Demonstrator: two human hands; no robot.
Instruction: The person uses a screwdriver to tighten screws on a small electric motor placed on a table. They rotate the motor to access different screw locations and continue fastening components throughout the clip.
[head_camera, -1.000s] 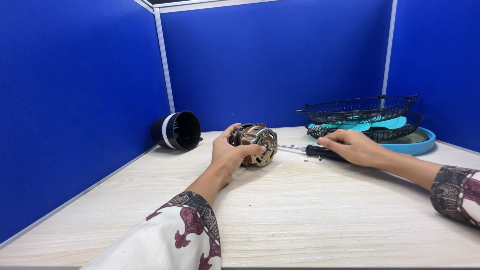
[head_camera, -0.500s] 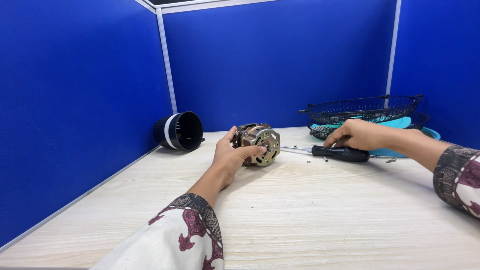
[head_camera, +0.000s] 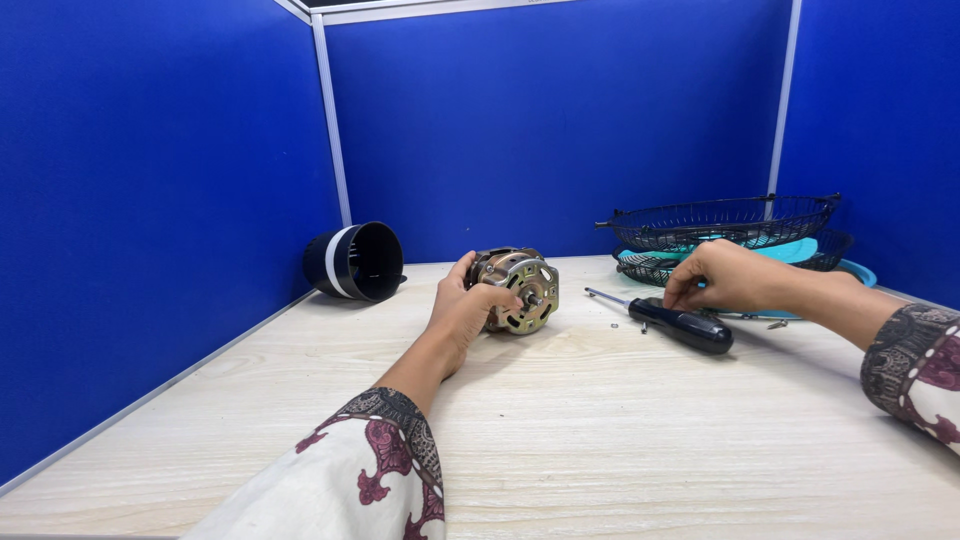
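My left hand (head_camera: 462, 312) grips a round metal motor (head_camera: 518, 290) with a brass-coloured end plate and a short shaft, holding it on its side on the wooden table (head_camera: 600, 440). My right hand (head_camera: 735, 277) hovers just above a black-handled screwdriver (head_camera: 680, 325) that lies flat on the table, tip pointing at the motor. Its fingertips are pinched together over the handle. Whether they hold something small is too fine to see. A few tiny screws (head_camera: 615, 324) lie beside the screwdriver.
A black cylindrical housing (head_camera: 355, 261) lies on its side at the back left. Two black wire fan guards (head_camera: 725, 222) and a turquoise fan blade (head_camera: 800, 250) are stacked at the back right. Blue partition walls close in three sides.
My right hand has come off the screwdriver handle and risen slightly, with the fingers now pinched. The screwdriver stays on the table. My left hand still holds the motor.
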